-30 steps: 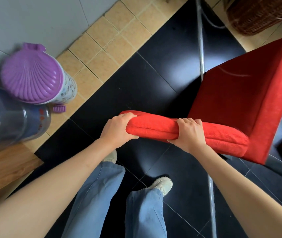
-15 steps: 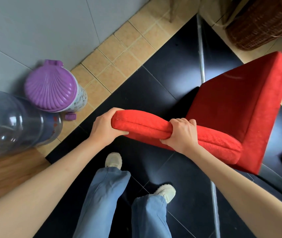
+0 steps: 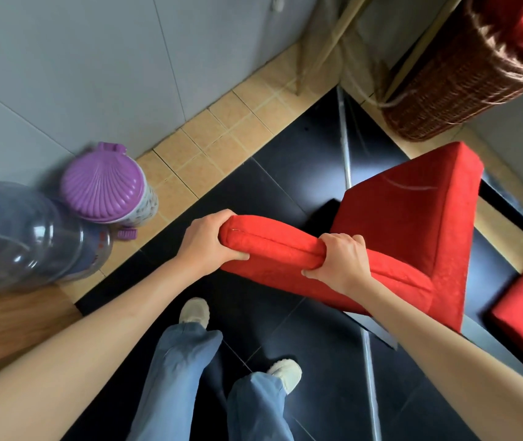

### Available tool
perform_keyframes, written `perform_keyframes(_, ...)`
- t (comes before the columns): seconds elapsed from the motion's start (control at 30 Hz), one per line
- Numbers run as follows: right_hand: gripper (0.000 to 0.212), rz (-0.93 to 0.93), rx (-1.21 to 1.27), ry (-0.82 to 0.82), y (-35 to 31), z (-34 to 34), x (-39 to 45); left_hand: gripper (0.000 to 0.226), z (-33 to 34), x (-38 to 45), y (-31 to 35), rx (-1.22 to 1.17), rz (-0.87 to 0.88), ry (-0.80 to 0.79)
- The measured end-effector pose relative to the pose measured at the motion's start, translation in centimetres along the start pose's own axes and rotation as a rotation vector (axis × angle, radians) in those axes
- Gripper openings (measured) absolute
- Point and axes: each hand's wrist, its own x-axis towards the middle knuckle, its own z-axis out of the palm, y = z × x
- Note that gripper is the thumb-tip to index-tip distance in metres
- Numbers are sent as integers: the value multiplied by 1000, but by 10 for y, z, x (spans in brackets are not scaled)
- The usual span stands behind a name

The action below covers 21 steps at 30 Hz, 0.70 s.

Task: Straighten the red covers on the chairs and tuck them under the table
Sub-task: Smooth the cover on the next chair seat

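Head view: I'd keep both grips level and pull the cover (image 3: 285, 249) evenly along the backrest top so its seam sits straight, then push the chair (image 3: 413, 224) in. My left hand (image 3: 209, 246) clamps the cover's end, my right hand (image 3: 339, 262) its middle; the chair stands just ahead.

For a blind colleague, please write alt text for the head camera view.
Both hands grip the padded top of a red-covered chair's backrest: left hand at its end, right hand near the middle. A purple-lidded bin stands by the wall.
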Motion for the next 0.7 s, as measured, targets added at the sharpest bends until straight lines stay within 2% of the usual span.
perform_keyframes(0.17,49,0,33,24,21,-26,-19,60,0,-5,41,9,87,28)
perform_keyframes(0.3,50,4,57,97,47,-49,-35,79,9,-10,65,24,185,99)
perform_keyframes(0.37,49,5,60,113,59,-57,-45,88,11,-13,68,-5,159,46)
perform_keyframes(0.43,49,-11,52,120,67,-60,-55,82,14,-19,70,-30,124,7)
perform_keyframes(0.53,49,-16,42,116,76,-66,-66,65,24,-30,80,-80,132,47)
perform_keyframes(0.7,51,-10,57,150,101,-91,-81,57,27,-33,114,-89,195,77)
